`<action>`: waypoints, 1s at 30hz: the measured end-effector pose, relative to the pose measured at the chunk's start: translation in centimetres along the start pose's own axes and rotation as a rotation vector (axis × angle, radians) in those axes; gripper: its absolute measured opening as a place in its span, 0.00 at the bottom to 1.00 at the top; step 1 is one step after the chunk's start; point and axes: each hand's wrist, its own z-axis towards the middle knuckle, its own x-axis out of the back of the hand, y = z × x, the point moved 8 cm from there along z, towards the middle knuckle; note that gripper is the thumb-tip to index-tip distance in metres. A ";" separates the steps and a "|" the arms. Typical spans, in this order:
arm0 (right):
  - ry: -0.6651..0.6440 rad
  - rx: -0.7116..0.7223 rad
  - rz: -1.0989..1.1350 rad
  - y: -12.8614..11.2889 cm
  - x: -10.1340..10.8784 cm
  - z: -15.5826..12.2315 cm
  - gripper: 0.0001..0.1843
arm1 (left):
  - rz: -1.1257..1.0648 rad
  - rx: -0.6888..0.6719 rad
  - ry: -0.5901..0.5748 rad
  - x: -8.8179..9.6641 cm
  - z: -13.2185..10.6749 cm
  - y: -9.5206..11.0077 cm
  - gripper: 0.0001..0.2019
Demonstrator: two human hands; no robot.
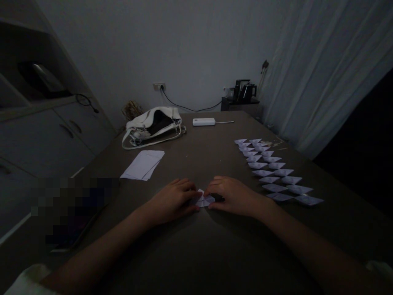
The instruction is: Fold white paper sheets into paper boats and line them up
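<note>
Two forearms (116, 241) extend, left hand (173, 200) and right hand (235, 196) clamping fingers (185, 185) on one folded paper (204, 201) near two paper-boat rows (263, 173).

On the table (196, 254), the paper stack (143, 165) lies left of the folded paper (205, 201), the paper boats (276, 165) right, the handbag (147, 119) behind the stack.

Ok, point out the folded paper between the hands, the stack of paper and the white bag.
Folded paper (204, 201), head view: its exposed middle.
Stack of paper (143, 164), head view: middle of the top sheet.
White bag (146, 119), head view: its side, left of the opening.
</note>
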 end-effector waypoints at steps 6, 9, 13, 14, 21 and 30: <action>-0.012 0.002 0.017 0.2 0.0 -0.1 0.11 | -0.004 0.004 -0.022 0.1 -0.1 0.1 0.17; -0.029 -0.017 0.048 0.5 0.2 -0.3 0.14 | -0.014 0.005 -0.031 0.2 -0.1 0.2 0.17; -0.041 -0.038 0.078 0.8 0.3 -0.6 0.16 | -0.026 0.000 -0.029 0.3 -0.1 0.2 0.16; -0.043 -0.039 0.082 0.8 0.3 -0.6 0.16 | -0.027 -0.004 -0.024 0.3 -0.1 0.2 0.16; -0.050 -0.046 0.073 1.4 0.0 -0.7 0.15 | -0.029 -0.014 -0.013 0.1 -0.1 0.1 0.15; -0.067 -0.052 0.082 1.5 -0.1 -0.6 0.14 | -0.032 -0.017 0.004 0.2 -0.2 0.1 0.16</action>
